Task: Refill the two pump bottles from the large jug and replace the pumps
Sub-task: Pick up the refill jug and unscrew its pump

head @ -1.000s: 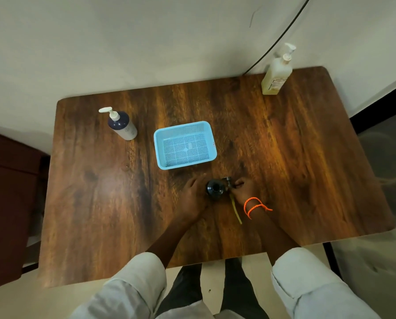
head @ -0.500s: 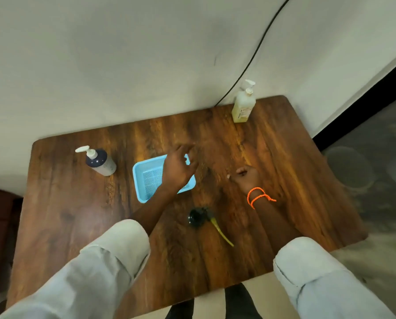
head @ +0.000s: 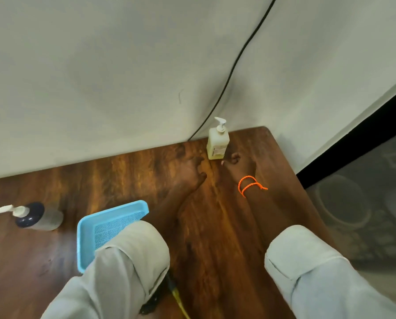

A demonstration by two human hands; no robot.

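both hands close in on the yellow bottle

the yellow pump bottle (head: 217, 142) stands upright at the far edge of the wooden table (head: 215, 226), against the pale wall (head: 100, 77), its white pump still fitted. a black cable (head: 232, 70) runs down the wall and meets the table just left of this bottle.

the left hand (head: 190, 171) lies just in front of the bottle and a little to its left — fingers spread and loosely bent, holding nothing, the fingertips near the bottle's base but not clearly touching it. the right hand (head: 237, 164) is just in front of the bottle on its right, fingers curled loosely inward and empty; motion blur hides whether a fingertip meets the bottle. an orange band (head: 249, 185) circles the right wrist.

well to the left of the yellow bottle and nearer the person, the dark pump bottle (head: 34, 217) stands with its white nozzle pointing left. between the two bottles, closer to the person, sits the blue basket (head: 86, 233), partly covered by the left sleeve (head: 123, 261).

nearest the person, far in front of the yellow bottle, a dark pump head with a yellow tube (head: 179, 300) lies on the table — mostly hidden under the left sleeve.
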